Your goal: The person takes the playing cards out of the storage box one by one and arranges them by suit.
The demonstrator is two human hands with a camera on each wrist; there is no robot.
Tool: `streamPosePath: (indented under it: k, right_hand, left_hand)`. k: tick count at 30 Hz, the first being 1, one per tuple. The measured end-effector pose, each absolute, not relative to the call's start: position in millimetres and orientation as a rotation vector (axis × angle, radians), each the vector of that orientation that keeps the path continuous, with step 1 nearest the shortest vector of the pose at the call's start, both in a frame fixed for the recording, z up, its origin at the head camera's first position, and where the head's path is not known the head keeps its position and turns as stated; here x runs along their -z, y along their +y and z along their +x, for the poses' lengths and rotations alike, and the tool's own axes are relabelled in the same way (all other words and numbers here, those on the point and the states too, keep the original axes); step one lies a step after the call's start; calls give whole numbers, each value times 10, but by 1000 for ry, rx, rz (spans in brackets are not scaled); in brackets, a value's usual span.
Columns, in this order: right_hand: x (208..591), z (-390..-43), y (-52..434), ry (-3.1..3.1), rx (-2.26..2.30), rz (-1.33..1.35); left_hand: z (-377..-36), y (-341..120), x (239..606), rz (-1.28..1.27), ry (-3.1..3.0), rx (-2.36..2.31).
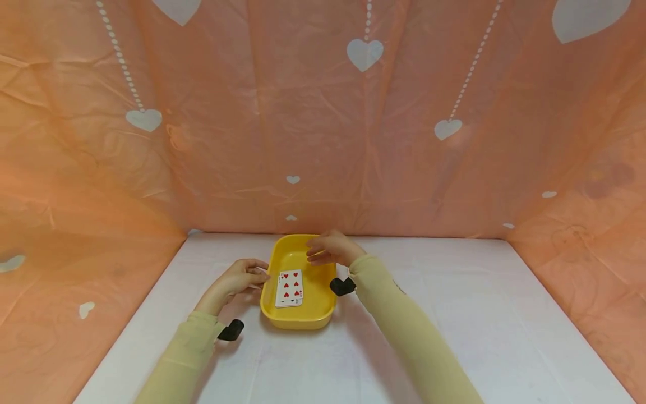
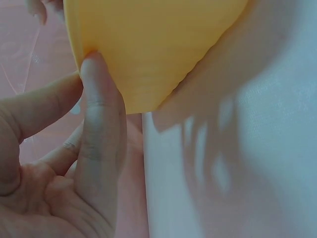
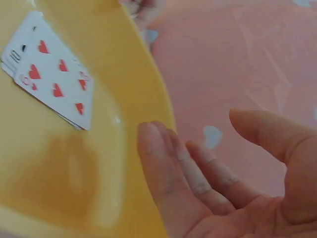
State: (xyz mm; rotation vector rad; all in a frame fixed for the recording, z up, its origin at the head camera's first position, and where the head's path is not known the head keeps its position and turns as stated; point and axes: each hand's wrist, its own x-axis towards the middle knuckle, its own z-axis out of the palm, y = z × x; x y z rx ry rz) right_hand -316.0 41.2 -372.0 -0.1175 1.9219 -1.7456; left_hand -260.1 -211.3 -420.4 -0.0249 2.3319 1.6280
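Observation:
A yellow plastic tray (image 1: 318, 294) stands on the white table, with a small stack of playing cards (image 1: 290, 288) inside near its left side. The six of hearts lies on top, and the edge of a ten peeks out beneath it. At the left rim, my left hand (image 1: 241, 279) pinches the tray wall between thumb (image 2: 94, 99) and forefinger, as the left wrist view shows. My right hand (image 1: 334, 248) hovers over the tray's far right part. Its fingers (image 3: 158, 168) are extended and the thumb stands apart, with nothing between them.
A white cloth (image 1: 454, 320) covers the table. Behind it and at both sides hangs a pink-orange curtain (image 1: 323, 140) with white hearts, close to the tray's far end. Black wrist-camera mounts (image 1: 231, 330) stick out at both wrists.

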Motion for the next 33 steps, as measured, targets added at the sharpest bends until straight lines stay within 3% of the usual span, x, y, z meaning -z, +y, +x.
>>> streamPosePath:
  k: [17,33]
  right_hand:
    - [4063,-3017,175,2160,1435,-63]
    - [4159,-3061,101,1887,1563,101]
  left_hand:
    - [-2621,-2116,4206,-11,2323,-1630]
    - [-2607,-2122,4220,11,2303,-1662]
